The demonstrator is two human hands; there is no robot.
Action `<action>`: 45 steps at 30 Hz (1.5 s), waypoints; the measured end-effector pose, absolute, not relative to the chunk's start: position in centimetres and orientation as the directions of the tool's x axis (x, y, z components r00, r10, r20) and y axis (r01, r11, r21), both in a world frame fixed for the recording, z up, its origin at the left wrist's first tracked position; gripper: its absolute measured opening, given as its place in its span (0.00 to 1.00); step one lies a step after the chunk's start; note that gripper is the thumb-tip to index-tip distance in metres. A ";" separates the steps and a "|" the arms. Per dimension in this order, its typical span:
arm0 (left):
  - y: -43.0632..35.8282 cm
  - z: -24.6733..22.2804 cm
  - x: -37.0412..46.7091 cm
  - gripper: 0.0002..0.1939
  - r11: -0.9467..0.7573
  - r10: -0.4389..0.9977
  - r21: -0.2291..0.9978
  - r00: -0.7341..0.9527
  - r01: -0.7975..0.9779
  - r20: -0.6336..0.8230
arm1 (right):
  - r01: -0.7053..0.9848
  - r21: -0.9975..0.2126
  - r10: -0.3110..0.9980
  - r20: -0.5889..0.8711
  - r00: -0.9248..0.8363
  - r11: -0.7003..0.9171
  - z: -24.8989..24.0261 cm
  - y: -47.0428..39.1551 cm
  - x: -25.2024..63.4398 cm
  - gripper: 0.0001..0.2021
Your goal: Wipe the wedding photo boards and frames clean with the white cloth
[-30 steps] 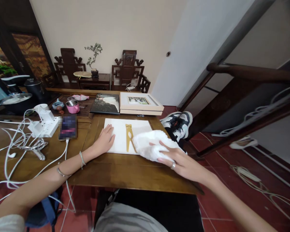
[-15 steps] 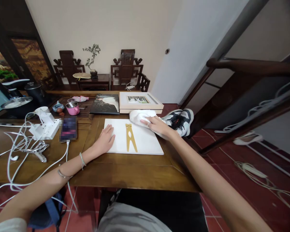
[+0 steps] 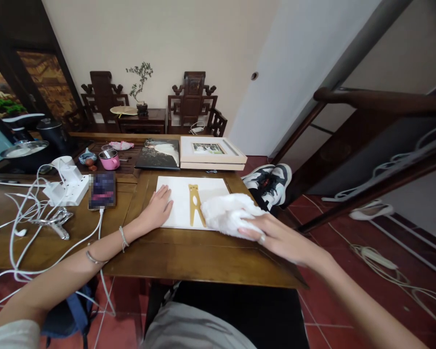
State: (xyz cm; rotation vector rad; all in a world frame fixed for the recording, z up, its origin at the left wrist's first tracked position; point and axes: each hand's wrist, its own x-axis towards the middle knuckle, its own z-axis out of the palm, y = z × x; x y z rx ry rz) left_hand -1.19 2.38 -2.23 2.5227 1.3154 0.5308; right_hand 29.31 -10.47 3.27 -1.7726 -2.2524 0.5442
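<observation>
Cloth (image 3: 232,211), white, bunched, over the right side of a white board (image 3: 178,213) on the wooden table (image 3: 203,252); whether it presses down or hovers, cannot tell. Right hand (image 3: 269,230) grips it at the right end, fingers closed into the folds. Long axis runs roughly crosswise, left to right, dipping a little toward that hand. Right hand by far the nearer; left hand (image 3: 159,206) lies off to the cloth's left, across the board, palm down on its left edge, fingers stretched, grasping nothing. Cloth looks soft, thick, fluffy, a bit blurred; in this view its left end comes up to the right leg of a yellow two-legged figure (image 3: 192,213) on the board, eared head, oval gap mid-body. Beyond the board: dark picture panel (image 3: 152,157), framed photo (image 3: 209,149) beside it. Farther left: phone (image 3: 102,190), power strip (image 3: 74,191). Right, past the table edge: shoes (image 3: 276,182), black and white
</observation>
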 end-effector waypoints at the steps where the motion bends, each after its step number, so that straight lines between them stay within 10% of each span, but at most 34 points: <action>1: 2.4 -2.2 -1.2 0.24 -0.562 0.826 0.380 0.526 0.735 0.204 | 0.880 -0.434 0.972 -0.038 -0.232 0.193 3.4 -8.9 29.2 0.31; 11: 2.7 -2.8 -1.5 0.24 -0.565 0.824 0.382 0.523 0.732 0.217 | 0.851 -0.477 0.976 0.098 -0.196 0.219 3.7 2.6 27.9 0.24; 24: 2.7 -3.2 -1.4 0.25 -0.577 0.817 0.371 0.520 0.727 0.250 | 0.830 -0.472 0.863 -0.240 -0.446 0.298 6.8 -10.8 29.1 0.22; 34: 2.8 -3.1 -1.6 0.24 -0.569 0.821 0.379 0.522 0.730 0.229 | 0.910 -0.262 0.943 0.177 -0.282 0.322 1.3 1.4 21.0 0.17; 45: 2.5 -2.6 -1.3 0.25 -0.581 0.813 0.349 0.541 0.735 0.216 | 0.731 -0.225 0.762 0.111 -0.638 0.644 2.6 -12.2 19.7 0.15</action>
